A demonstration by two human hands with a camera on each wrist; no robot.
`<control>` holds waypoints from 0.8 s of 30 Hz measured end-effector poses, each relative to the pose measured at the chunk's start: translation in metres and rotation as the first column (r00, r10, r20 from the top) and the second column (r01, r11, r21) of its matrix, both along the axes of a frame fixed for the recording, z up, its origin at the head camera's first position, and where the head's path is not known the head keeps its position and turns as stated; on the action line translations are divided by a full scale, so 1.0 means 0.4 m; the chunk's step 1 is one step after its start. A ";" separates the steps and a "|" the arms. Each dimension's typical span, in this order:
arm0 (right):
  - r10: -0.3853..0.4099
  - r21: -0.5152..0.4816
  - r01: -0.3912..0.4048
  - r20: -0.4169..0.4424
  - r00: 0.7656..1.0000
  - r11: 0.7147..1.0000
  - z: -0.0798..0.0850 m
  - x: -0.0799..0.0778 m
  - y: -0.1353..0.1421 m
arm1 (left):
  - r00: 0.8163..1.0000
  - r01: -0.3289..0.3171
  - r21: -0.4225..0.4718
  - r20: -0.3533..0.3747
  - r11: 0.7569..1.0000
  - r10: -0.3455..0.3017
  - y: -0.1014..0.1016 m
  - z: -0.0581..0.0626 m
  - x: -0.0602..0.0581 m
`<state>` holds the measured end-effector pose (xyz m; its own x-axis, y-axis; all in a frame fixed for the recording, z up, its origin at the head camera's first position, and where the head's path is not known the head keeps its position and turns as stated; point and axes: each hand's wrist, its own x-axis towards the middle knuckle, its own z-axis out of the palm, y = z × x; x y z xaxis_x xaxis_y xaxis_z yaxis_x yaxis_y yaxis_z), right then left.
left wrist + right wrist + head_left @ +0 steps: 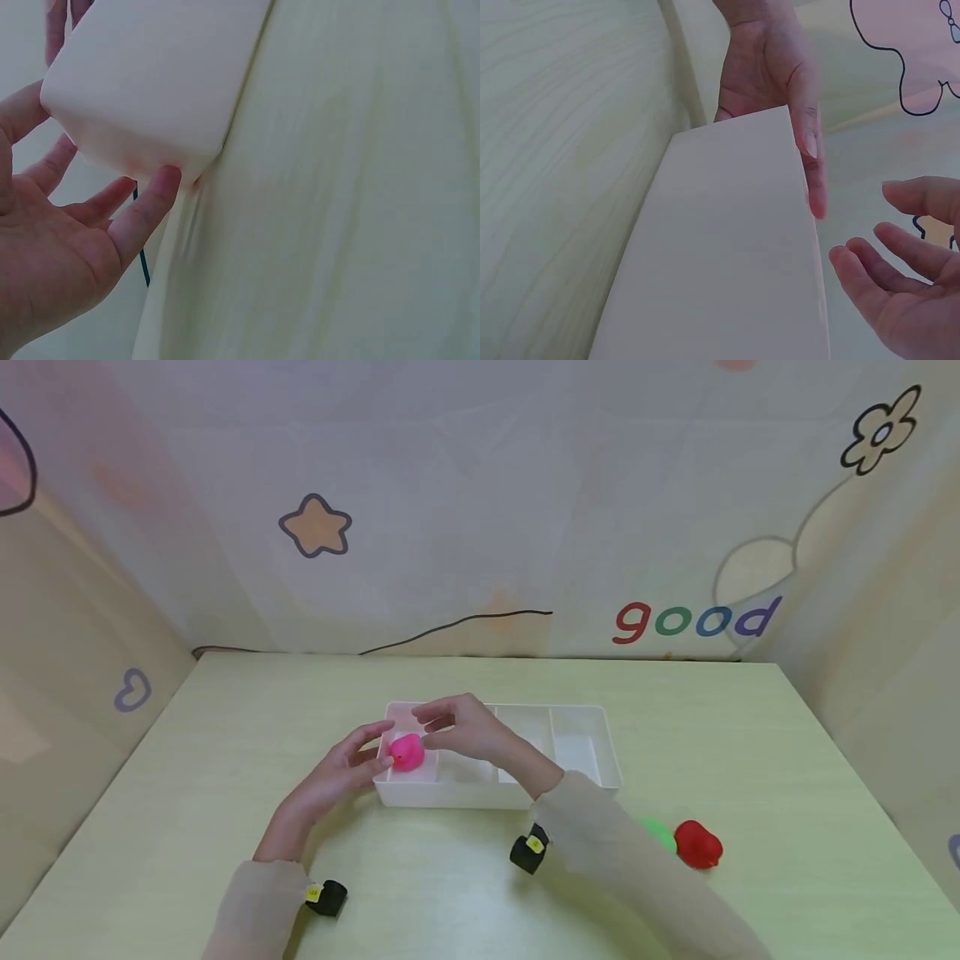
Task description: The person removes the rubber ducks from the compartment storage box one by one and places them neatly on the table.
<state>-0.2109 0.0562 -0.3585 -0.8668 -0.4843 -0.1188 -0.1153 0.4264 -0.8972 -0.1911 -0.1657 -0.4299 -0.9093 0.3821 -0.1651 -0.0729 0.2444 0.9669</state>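
A pink rubber duck sits in the leftmost compartment of a white divided tray. Against the tray's left end, my left hand has its fingers spread, with the thumb near the front corner. The left wrist view shows these fingers touching the tray's outer wall. Over the left part of the tray hovers my right hand, its fingers loosely bent and holding nothing. Its fingertips are close beside the duck in the head view. From the right wrist, the right hand appears above the tray's rim.
To the right of the tray lie a red rubber duck and a green object, partly hidden by the right sleeve. Black wrist cameras hang at both cuffs. A patterned cloth stands behind the pale table.
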 end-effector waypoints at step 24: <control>0.213 0.548 -0.026 -0.281 0.936 0.836 -0.046 -0.022 -0.157 | 0.999 0.048 0.096 0.012 0.994 -0.049 -0.011 -0.003 -0.005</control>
